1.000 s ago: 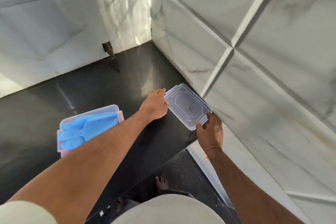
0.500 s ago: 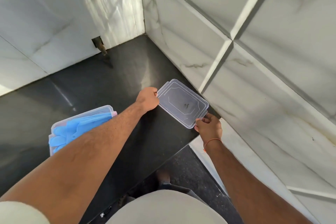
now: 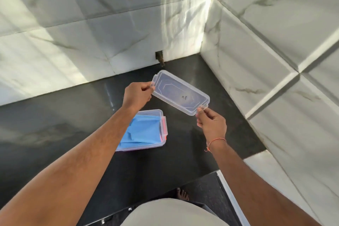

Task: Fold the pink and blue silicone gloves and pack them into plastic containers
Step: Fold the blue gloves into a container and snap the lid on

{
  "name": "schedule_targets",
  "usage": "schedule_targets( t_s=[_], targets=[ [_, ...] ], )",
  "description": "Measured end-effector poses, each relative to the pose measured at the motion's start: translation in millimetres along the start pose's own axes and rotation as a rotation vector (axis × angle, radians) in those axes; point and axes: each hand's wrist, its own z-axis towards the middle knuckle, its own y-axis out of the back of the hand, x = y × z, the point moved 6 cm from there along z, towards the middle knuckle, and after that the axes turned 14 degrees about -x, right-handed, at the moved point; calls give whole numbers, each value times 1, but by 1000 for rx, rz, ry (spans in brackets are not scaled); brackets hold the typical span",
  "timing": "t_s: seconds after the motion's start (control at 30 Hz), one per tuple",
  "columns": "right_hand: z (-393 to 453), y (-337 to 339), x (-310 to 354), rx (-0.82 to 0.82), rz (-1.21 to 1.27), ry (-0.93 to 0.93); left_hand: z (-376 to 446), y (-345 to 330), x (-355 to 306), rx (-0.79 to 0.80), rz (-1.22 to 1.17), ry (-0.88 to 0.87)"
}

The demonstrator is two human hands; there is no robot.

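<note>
- Surface: we see a glossy black stone counter set into a corner, with white marble-look wall tiles at the far side and on the right. Sun patches fall on the far wall.
- Small dark notch in the far wall right at counter level.
- Count: we get one clear plastic container, one clear lid, two hands.
- Container sits on the counter, left of centre, partly hidden by the left forearm. It is open on top, with a pink latch on its right end.
- Contents: folded blue silicone gloves. We can't count them; any pink glove is not discernible.
- Lid is held in the air above the counter, just beyond the container, tilted.
- Left hand: fingers curled, pinching the lid's far-left tab.
- Right hand: thumb and fingers pinching the near-right tab; orange thread on the wrist.
</note>
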Motion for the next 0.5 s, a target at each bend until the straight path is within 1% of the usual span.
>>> schedule_targets(
  t_s=[0.1, 0.2, 0.23, 0.3, 0.37, 0.43, 0.5],
  targets=[
    [-19, -34, 7, 126, 57, 4, -5, 45, 21, -41, -160, 109],
    [-41, -61, 12, 267, 78, 2, -19, 83, 34, -37, -240, 151],
    [-48, -67, 13, 298, 87, -11, -25, 93, 40, -30, -259, 196],
    [-60, -77, 13, 352, 112, -53, -37, 108, 56, -15, -325, 340],
    [-70, -83, 11, 390, 106, -72, -47, 122, 71, 7, -404, 433],
    [-79, -85, 9, 407, 78, -75, -56, 131, 83, 47, -451, 463],
    [-86, -86, 6, 413, 50, -52, -63, 138, 94, 78, -397, 420]
  ],
)
